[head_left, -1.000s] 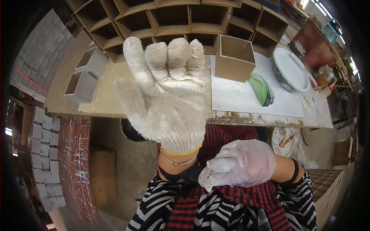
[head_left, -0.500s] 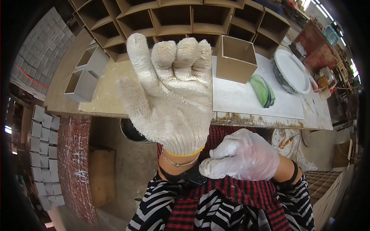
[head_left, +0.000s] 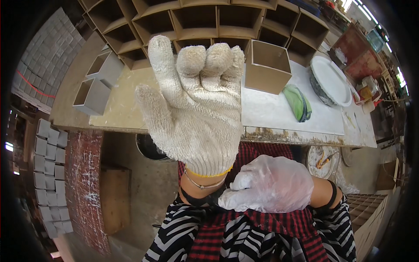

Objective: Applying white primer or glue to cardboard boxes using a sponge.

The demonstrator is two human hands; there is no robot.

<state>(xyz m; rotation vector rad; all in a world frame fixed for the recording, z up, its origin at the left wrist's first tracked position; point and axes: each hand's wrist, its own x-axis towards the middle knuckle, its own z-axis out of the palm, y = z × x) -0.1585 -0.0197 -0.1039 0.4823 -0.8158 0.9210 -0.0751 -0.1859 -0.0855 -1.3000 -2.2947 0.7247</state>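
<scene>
A worker stood at a long, paint-flecked tabletop [head_left: 279,114] backed by rows of brown open cubbyholes [head_left: 205,19]. On it sat an open brown square box [head_left: 267,66], just beside it a green folded cloth [head_left: 297,102], farther right a white plate [head_left: 331,79], and at the far left two grey square frames [head_left: 97,83]. Below the tabletop stood a red brick pier [head_left: 87,183], with stacked grey blocks [head_left: 50,174] along the floor at left.

The left hand [head_left: 196,109] was raised upright before the tabletop in a thick white knitted glove [head_left: 205,135], its long axis running from the wrist up toward the cubbyholes, thumb and forefinger spread, the other three fingers curled at the tips, holding nothing. The right hand [head_left: 268,185], in a thin clear plastic glove, lay near the person's chest, its fingers pinching at the knitted glove's yellow-edged cuff [head_left: 208,174] by the left wrist.
</scene>
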